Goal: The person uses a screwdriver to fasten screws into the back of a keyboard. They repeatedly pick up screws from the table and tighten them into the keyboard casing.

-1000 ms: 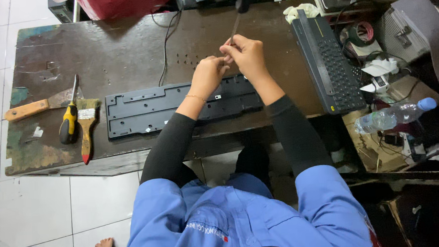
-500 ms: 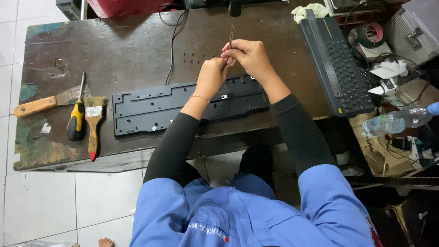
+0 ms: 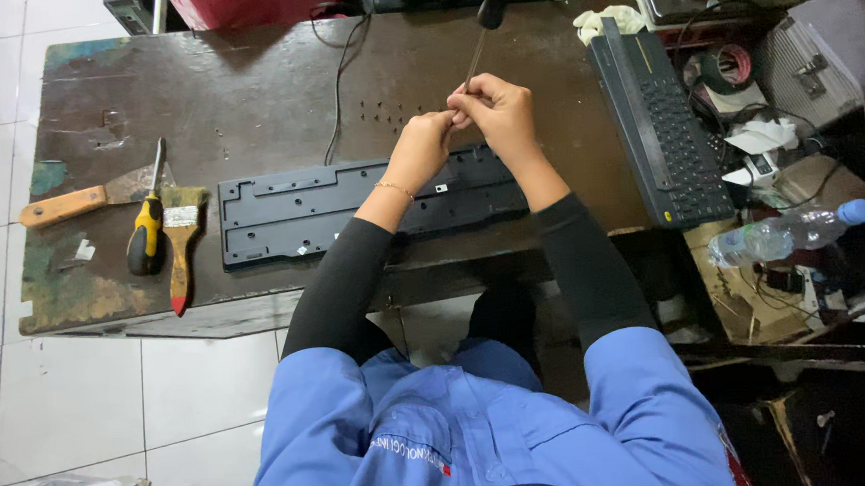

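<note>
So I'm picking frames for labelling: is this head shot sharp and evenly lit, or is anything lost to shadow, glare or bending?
Head view: sharp and evenly lit on the left hand, right hand and black panel; soft sheen on the table, no harsh glare; lower right corner falls into dark shadow; floor tile lines bow slightly near the left edge.

Worn dark wooden table (image 3: 246, 75), white tiled floor (image 3: 86, 409), cluttered shelf (image 3: 809, 282) beside it

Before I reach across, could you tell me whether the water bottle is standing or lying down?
Lying down: the water bottle rests on its side, blue cap pointing right.
</note>
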